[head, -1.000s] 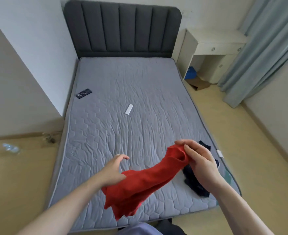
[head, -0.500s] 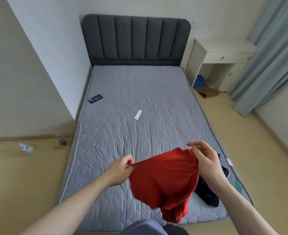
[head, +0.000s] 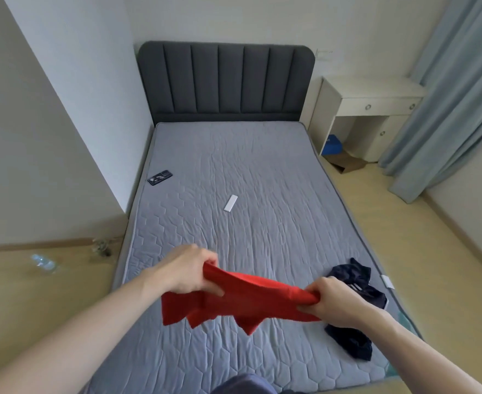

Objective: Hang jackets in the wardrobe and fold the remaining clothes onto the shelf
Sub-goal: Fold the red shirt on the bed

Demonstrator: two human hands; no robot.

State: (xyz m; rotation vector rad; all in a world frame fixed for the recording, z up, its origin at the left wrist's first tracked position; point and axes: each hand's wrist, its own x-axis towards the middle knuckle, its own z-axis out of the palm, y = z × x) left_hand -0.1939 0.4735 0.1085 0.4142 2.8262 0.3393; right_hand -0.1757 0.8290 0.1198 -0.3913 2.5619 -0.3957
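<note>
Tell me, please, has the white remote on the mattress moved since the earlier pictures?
No. The white remote lies at the same spot on the mattress, right of the dark phone; only the camera shifted.

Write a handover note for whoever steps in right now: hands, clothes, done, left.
Left hand grips one end of the red garment; right hand grips the other end, stretched between them above the mattress.
Dark garment lies crumpled near the mattress's right edge.
Done: nothing folded in view.
Left: fold the red one, then the dark one, and shelve both. Wardrobe and shelf are out of view.

dark garment (head: pixel 350 345) partly behind right hand (head: pixel 335 301)
</note>
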